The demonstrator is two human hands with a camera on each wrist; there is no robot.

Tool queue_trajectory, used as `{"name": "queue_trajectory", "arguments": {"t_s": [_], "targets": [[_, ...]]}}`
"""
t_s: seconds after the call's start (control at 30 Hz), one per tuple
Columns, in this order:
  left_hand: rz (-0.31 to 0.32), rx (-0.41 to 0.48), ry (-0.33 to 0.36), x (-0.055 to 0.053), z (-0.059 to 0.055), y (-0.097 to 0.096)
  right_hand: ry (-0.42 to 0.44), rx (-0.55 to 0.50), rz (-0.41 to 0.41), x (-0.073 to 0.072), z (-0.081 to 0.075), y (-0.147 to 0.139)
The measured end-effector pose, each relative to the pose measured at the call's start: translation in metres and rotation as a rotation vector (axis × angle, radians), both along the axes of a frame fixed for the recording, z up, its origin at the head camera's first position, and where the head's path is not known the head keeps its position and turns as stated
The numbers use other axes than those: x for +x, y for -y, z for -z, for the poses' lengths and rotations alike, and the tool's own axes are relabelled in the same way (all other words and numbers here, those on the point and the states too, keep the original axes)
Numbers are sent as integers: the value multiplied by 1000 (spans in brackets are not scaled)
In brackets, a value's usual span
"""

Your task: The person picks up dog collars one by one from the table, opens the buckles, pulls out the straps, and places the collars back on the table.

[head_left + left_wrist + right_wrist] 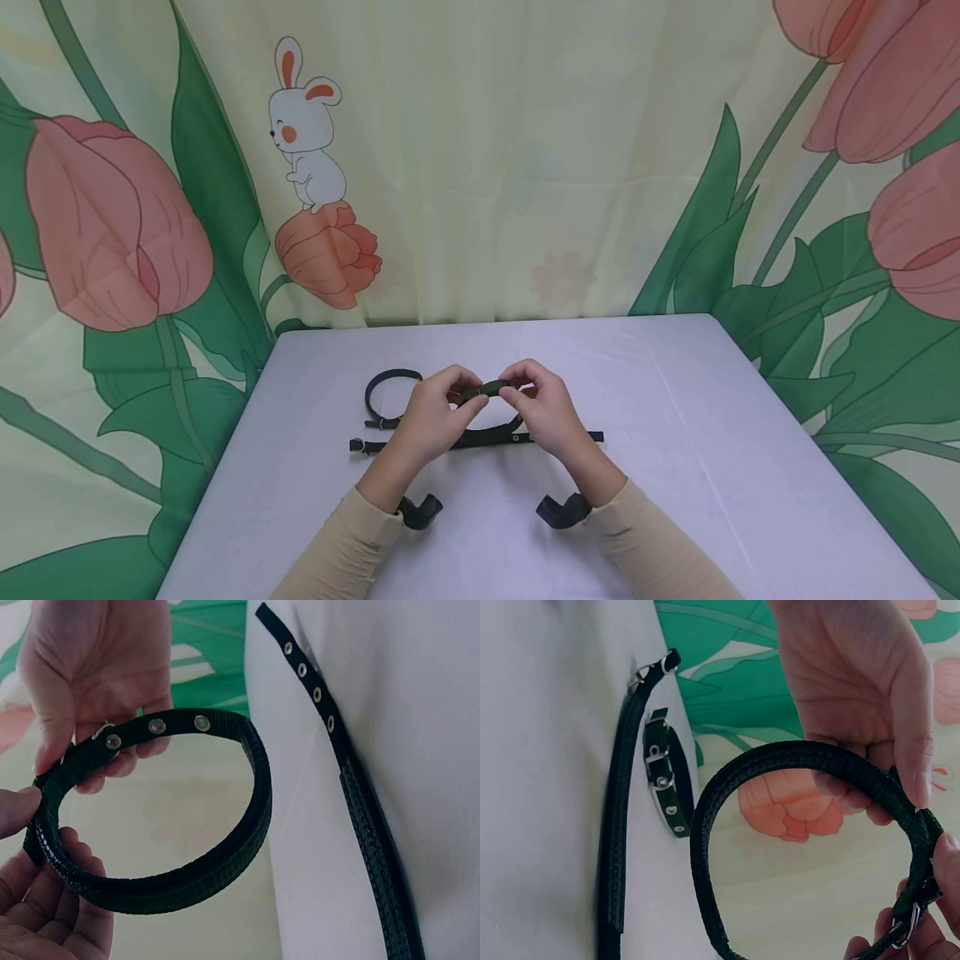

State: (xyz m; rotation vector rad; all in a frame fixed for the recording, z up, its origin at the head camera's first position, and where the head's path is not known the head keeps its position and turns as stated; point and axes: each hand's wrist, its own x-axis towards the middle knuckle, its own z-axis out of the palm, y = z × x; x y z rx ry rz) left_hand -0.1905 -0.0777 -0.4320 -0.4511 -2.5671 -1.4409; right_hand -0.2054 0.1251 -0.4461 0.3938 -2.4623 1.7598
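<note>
A dark green-black pet collar [491,389], buckled into a loop, is held up between both hands over the table. My left hand [435,417] pinches it with thumb and fingers, left of its upper middle. From the other side, my right hand [547,412] pinches the same band, thumb in front. Metal eyelets line one stretch of the loop [259,772] in the left wrist view. The buckle and a D-ring show near the right fingers in the right wrist view. Below lies a second collar [570,437], stretched out straight, with eyelets at its right end and a buckle at its left.
A third, smaller collar [367,400] lies looped at the left, behind the straight one; its buckle and eyelets show in the right wrist view. A white cloth covers the table [675,500]. Behind it hangs a curtain [495,167] printed with tulips and a rabbit.
</note>
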Motion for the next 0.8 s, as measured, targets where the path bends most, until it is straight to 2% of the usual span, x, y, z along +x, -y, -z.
{"name": "queue_trajectory", "arguments": {"t_s": [0.2, 0.43, 0.63, 0.8], "targets": [[1, 16, -7, -2, 3, -1, 21, -40, 14, -1, 1, 0], [-16, 16, -17, -2, 2, 3, 4, 16, -60, -1, -1, 2], [25, 18, -18, -3, 3, 4, -48, 76, -67, -1, -1, 2], [48, 35, -44, -5, 5, 3, -68, 66, -54, 3, -3, 3]]}}
